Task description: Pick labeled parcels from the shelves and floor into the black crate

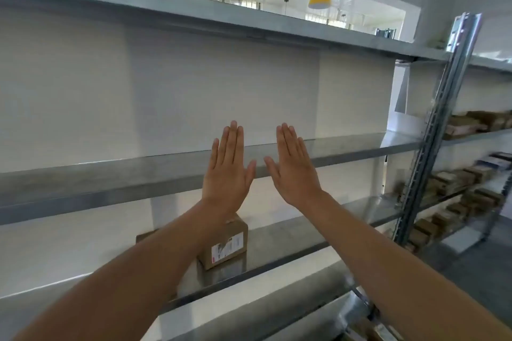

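Note:
Both my hands are raised flat in front of the metal shelving, backs toward me, fingers straight and together. My left hand (227, 169) and my right hand (294, 167) hold nothing and touch nothing. Below my left wrist a brown cardboard parcel (225, 243) with a white label stands on the lower shelf (291, 232). My left forearm hides part of it. A second brown box edge (144, 235) shows behind the forearm. The black crate is not in view.
The middle shelf (110, 174) runs across at hand height. A perforated steel upright (440, 124) stands at the right. Beyond it, further shelves carry several brown parcels (471, 122). More boxes (371, 329) show at the bottom right.

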Demonstrator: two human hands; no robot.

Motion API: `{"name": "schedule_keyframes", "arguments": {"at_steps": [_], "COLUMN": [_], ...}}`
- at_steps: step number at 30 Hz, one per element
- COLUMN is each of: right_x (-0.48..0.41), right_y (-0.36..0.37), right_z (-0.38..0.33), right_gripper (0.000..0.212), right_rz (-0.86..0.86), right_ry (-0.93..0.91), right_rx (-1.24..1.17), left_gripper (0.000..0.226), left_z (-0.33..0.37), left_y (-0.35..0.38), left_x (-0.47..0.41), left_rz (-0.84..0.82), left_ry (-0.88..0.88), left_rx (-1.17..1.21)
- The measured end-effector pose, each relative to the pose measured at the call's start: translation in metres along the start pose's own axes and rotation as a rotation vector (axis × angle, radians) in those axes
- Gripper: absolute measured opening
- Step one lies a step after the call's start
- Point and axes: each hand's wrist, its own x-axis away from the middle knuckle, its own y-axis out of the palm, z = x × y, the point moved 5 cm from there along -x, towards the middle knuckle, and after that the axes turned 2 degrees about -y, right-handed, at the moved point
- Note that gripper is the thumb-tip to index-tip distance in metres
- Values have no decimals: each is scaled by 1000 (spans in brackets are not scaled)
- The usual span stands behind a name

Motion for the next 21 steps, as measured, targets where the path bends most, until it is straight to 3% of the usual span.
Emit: {"name": "schedule_keyframes", "arguments": {"at_steps": [12,21], "right_x": [53,100], "right_y": [-35,-85], "right_z": [88,192], "right_gripper": [70,70], "right_rz": [14,-31], "right_ry": [144,250], "right_rx": [155,228], "left_gripper": [69,70], "left_z": [100,209], "left_y": [36,59], "left_x": [-3,-9], "left_rz": [-34,-52], "left_ry": [161,251], "left_rx": [133,209]}}
